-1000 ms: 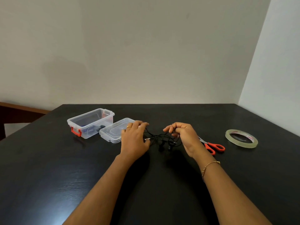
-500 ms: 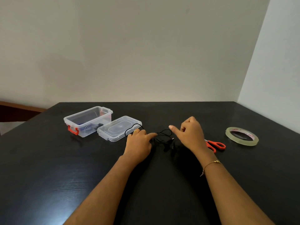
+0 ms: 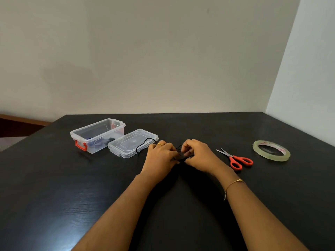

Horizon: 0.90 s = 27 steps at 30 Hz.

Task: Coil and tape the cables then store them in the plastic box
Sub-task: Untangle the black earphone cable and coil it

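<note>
A thin black cable (image 3: 143, 144) lies bunched between my hands on the black table, and one loop of it reaches over the corner of the lid. My left hand (image 3: 161, 156) and my right hand (image 3: 197, 155) are close together, both pinching the cable; most of the bundle is hidden behind the fingers. The clear plastic box (image 3: 98, 134) with a red latch stands open at the left, with dark items inside. Its clear lid (image 3: 133, 143) lies flat next to it. A roll of clear tape (image 3: 271, 150) rests at the right.
Orange-handled scissors (image 3: 235, 159) lie shut between my right hand and the tape. The table (image 3: 54, 196) ends at the left edge, near a wooden piece (image 3: 16, 122). Walls close off the back and the right.
My hands have come together over the cable, from apart with pointing fingers to pinching the bundle. The loop over the lid has stayed put.
</note>
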Each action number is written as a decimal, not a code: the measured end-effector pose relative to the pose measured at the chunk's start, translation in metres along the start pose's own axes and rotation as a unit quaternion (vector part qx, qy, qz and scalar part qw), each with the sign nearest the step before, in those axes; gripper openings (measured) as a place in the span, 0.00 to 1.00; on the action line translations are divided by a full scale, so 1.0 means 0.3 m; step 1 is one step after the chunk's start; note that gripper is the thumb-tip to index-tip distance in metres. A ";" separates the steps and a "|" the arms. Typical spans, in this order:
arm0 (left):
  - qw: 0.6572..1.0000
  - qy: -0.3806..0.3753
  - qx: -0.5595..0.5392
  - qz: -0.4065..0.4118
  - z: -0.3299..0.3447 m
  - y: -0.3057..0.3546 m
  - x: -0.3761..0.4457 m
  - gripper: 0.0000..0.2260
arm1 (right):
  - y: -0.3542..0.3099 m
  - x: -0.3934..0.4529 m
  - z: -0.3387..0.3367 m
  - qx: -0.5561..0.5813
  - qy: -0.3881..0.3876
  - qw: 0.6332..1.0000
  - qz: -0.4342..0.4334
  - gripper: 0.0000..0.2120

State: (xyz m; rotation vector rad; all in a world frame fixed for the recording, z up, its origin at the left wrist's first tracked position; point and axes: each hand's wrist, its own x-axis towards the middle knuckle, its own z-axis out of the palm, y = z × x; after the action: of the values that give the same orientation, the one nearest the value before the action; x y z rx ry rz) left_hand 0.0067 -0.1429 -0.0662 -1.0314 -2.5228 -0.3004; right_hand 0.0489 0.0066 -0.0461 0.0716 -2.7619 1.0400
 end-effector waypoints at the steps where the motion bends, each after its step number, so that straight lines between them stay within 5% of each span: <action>1: 1.000 -0.003 0.007 0.004 0.002 0.000 0.003 0.13 | -0.001 -0.002 -0.001 0.024 0.002 1.000 -0.001 0.16; 5: 0.994 0.085 -0.053 -0.033 0.019 -0.005 0.002 0.09 | 0.002 -0.005 -0.010 0.032 0.053 0.998 -0.020 0.14; 9: 0.938 0.157 -0.257 -0.174 0.007 -0.005 0.000 0.04 | 0.028 0.007 -0.015 -0.078 0.101 0.992 -0.003 0.13; 15: 0.902 0.182 -0.362 -0.151 -0.008 0.015 0.004 0.03 | 0.034 0.004 0.011 -0.225 0.121 0.967 -0.002 0.12; 21: 0.869 0.186 -0.436 -0.144 -0.029 0.017 0.005 0.04 | -0.042 0.001 0.036 -0.001 0.123 0.987 -0.105 0.15; 27: 0.866 0.120 -0.469 -0.122 -0.033 0.005 0.002 0.09 | -0.061 -0.013 0.032 0.308 0.081 0.948 0.005 0.05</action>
State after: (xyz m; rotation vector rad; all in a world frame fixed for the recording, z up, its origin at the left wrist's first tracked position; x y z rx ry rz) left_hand 0.0101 -0.1449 -0.0572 -0.8583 -2.2302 -1.7342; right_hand 0.0533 -0.0136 -0.0421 0.0532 -2.1965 1.7817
